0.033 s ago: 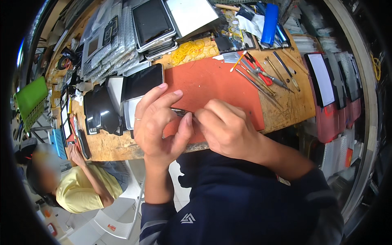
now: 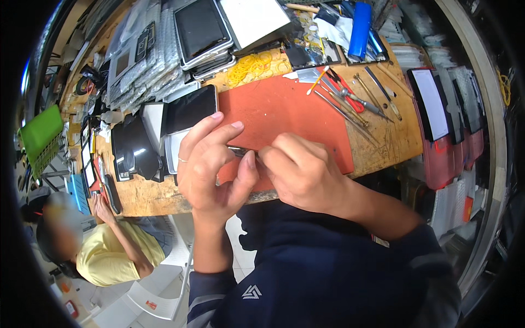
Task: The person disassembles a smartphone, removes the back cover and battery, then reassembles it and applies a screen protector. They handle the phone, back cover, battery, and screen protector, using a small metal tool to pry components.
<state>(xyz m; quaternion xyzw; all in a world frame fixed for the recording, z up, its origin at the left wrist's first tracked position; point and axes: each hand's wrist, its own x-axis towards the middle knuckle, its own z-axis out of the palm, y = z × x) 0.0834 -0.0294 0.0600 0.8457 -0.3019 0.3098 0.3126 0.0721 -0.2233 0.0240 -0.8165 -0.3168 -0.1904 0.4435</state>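
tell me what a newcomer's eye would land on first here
Probably the orange mat mid-bench, with the left grip and right grip together around a small dark thing near its front edge. Next come the yellow bands past the mat's far side, the blue object at upper right and the co-worker's yellow shirt at lower left.

wearer's hands (image 2: 210, 175): 2 | small dark piece (image 2: 239, 150): 1 | orange mat (image 2: 273, 104): 1 | red-handled pliers (image 2: 343, 86): 1 | co-worker (image 2: 109, 254): 1
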